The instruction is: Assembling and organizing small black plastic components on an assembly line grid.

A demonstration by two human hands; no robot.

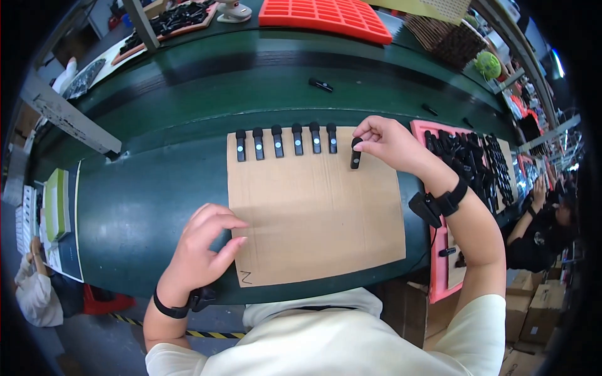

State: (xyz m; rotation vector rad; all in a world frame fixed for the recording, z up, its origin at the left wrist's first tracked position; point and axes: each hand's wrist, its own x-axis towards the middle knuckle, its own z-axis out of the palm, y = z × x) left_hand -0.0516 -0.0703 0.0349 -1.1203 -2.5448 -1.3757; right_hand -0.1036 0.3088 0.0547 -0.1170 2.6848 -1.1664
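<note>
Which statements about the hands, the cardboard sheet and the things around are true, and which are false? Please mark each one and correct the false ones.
1. The right hand holds a black microphone-like device. True.
2. Both hands hold devices. False: the left hand is empty.
3. Six similar devices form a row near the far edge of the cardboard sheet. True.
4. All black devices lie on the sheet. False: a separate device lies beyond it on the green workbench.
5. A red compartment tray lies farther away than the sheet. True.
</note>
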